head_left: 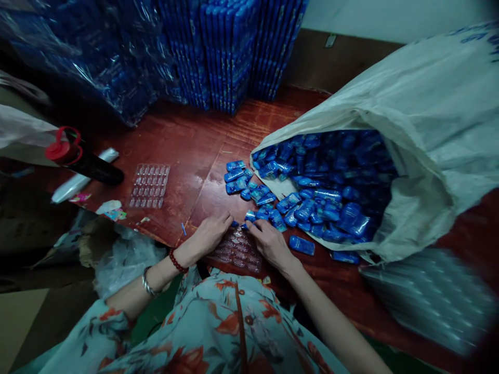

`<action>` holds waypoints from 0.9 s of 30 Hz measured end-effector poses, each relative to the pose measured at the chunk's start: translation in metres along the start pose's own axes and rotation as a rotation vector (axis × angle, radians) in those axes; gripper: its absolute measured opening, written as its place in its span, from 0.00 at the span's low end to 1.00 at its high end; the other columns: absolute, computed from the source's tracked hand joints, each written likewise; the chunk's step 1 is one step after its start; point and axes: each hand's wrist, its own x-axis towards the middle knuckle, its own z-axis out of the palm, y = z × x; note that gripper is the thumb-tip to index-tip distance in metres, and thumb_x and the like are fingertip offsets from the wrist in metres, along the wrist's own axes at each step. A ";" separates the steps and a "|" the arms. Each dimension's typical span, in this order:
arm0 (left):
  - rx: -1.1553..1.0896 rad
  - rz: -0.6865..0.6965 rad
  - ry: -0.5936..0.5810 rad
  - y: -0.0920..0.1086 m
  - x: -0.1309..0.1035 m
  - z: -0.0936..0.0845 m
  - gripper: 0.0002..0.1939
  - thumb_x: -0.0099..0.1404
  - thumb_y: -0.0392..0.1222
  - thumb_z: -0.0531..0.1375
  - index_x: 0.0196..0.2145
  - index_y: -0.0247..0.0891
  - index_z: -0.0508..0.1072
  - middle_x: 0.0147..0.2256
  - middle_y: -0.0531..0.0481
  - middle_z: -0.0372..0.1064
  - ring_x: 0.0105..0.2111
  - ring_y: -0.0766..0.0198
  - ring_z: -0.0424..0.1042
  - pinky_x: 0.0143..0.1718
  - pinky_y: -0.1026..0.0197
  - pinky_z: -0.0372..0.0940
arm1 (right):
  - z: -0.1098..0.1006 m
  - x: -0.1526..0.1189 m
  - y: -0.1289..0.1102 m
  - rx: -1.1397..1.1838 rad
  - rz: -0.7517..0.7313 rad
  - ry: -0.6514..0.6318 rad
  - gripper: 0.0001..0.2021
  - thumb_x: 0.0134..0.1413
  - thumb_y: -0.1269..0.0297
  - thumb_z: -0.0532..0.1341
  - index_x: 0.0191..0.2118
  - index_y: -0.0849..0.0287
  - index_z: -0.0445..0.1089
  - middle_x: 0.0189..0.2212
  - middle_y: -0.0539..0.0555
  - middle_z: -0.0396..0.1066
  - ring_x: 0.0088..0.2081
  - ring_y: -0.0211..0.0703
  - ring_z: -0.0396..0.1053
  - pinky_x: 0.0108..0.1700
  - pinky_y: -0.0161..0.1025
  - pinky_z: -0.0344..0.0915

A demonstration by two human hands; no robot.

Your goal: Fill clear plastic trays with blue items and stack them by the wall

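Observation:
A clear plastic blister tray (238,253) with rows of small hollows lies in front of my body, between my two hands. My left hand (212,234) is at the tray's upper left, its fingers closed on a small blue packet (234,224). Across from it, my right hand (270,243) pinches another blue packet (244,226) at the tray's top edge. Only small parts of both packets show past the fingertips. Loose blue packets (276,220) lie just beyond my right hand, and a single packet (301,245) rests to its right.
A large white woven sack (413,208) spills blue packets onto the red-brown table (187,150). Another clear tray (150,186) lies left, near a black bottle with a red lid (97,167). Tall stacks of filled blue trays (230,57) stand behind. Stacked clear trays (432,296) sit right.

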 end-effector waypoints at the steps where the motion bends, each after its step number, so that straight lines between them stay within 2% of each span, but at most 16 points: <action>1: 0.031 0.016 -0.029 0.003 0.003 -0.001 0.14 0.63 0.26 0.46 0.42 0.35 0.65 0.39 0.42 0.65 0.38 0.58 0.68 0.39 0.57 0.66 | 0.000 0.003 -0.002 -0.041 -0.025 -0.015 0.16 0.59 0.75 0.49 0.48 0.58 0.67 0.32 0.57 0.66 0.33 0.43 0.64 0.34 0.37 0.63; 5: 0.188 0.049 -0.115 0.013 0.015 0.000 0.15 0.62 0.24 0.45 0.42 0.29 0.67 0.39 0.37 0.66 0.36 0.53 0.69 0.35 0.53 0.66 | 0.002 0.009 -0.010 -0.130 -0.054 -0.055 0.15 0.58 0.77 0.48 0.44 0.59 0.69 0.29 0.57 0.66 0.32 0.44 0.63 0.32 0.38 0.61; 8: 0.221 0.081 -0.111 0.013 0.016 -0.001 0.16 0.62 0.24 0.45 0.44 0.29 0.67 0.41 0.37 0.66 0.37 0.54 0.69 0.37 0.54 0.65 | 0.001 0.004 -0.009 -0.072 -0.026 -0.044 0.14 0.59 0.73 0.50 0.48 0.58 0.68 0.33 0.57 0.68 0.34 0.43 0.65 0.34 0.38 0.63; 11: 0.122 0.101 -0.027 0.002 0.011 -0.010 0.13 0.66 0.31 0.49 0.46 0.33 0.66 0.42 0.39 0.67 0.41 0.54 0.68 0.43 0.54 0.63 | -0.005 -0.004 0.002 0.109 0.059 0.063 0.14 0.61 0.65 0.53 0.51 0.55 0.66 0.39 0.56 0.70 0.41 0.44 0.67 0.41 0.40 0.65; 13: 0.008 0.083 0.064 -0.011 0.014 -0.019 0.13 0.67 0.39 0.50 0.49 0.36 0.65 0.44 0.41 0.68 0.43 0.55 0.68 0.44 0.55 0.62 | -0.010 -0.003 0.015 0.186 0.208 0.210 0.13 0.62 0.63 0.51 0.49 0.54 0.67 0.40 0.55 0.71 0.42 0.44 0.67 0.44 0.41 0.64; 15: -0.116 -0.020 0.188 -0.026 0.024 -0.026 0.14 0.69 0.44 0.49 0.49 0.37 0.65 0.43 0.43 0.68 0.41 0.57 0.68 0.43 0.57 0.62 | -0.014 0.008 0.032 0.154 0.374 0.307 0.14 0.63 0.62 0.49 0.46 0.55 0.70 0.38 0.55 0.72 0.42 0.45 0.67 0.47 0.44 0.63; 17: -0.218 -0.175 0.295 -0.041 0.044 -0.026 0.15 0.69 0.46 0.48 0.45 0.35 0.66 0.40 0.44 0.69 0.38 0.58 0.69 0.40 0.59 0.63 | -0.016 0.029 0.048 0.044 0.498 0.266 0.16 0.62 0.58 0.50 0.46 0.57 0.70 0.39 0.57 0.72 0.43 0.48 0.66 0.47 0.46 0.61; 19: -0.259 -0.298 0.333 -0.052 0.066 -0.020 0.16 0.66 0.50 0.52 0.42 0.33 0.67 0.38 0.42 0.68 0.38 0.57 0.68 0.40 0.58 0.62 | -0.015 0.053 0.060 -0.053 0.572 0.105 0.20 0.60 0.53 0.52 0.51 0.60 0.66 0.43 0.61 0.70 0.45 0.53 0.65 0.47 0.48 0.60; 21: -0.261 -0.343 0.331 -0.057 0.087 -0.010 0.18 0.62 0.52 0.58 0.40 0.32 0.68 0.39 0.40 0.67 0.40 0.54 0.67 0.41 0.56 0.62 | -0.011 0.073 0.069 -0.077 0.605 -0.086 0.25 0.56 0.50 0.55 0.54 0.61 0.62 0.47 0.64 0.66 0.46 0.55 0.65 0.45 0.48 0.61; 23: -0.276 -0.324 0.347 -0.059 0.099 -0.001 0.18 0.61 0.50 0.60 0.40 0.31 0.67 0.40 0.40 0.67 0.41 0.53 0.66 0.43 0.55 0.61 | -0.006 0.083 0.074 -0.022 0.598 -0.206 0.25 0.54 0.48 0.57 0.52 0.61 0.62 0.47 0.64 0.64 0.44 0.54 0.66 0.43 0.46 0.62; 25: -0.333 -0.283 0.374 -0.058 0.101 0.006 0.13 0.62 0.46 0.59 0.38 0.32 0.67 0.38 0.42 0.67 0.40 0.55 0.66 0.43 0.55 0.62 | -0.001 0.082 0.077 0.081 0.565 -0.182 0.22 0.53 0.49 0.58 0.47 0.61 0.63 0.43 0.61 0.66 0.42 0.51 0.67 0.42 0.44 0.62; 27: -0.417 -0.261 0.419 -0.057 0.091 0.008 0.09 0.63 0.43 0.57 0.37 0.33 0.67 0.34 0.46 0.67 0.37 0.58 0.66 0.42 0.56 0.62 | 0.000 0.070 0.077 0.198 0.508 -0.039 0.17 0.55 0.52 0.57 0.43 0.60 0.64 0.39 0.58 0.68 0.41 0.49 0.67 0.43 0.43 0.62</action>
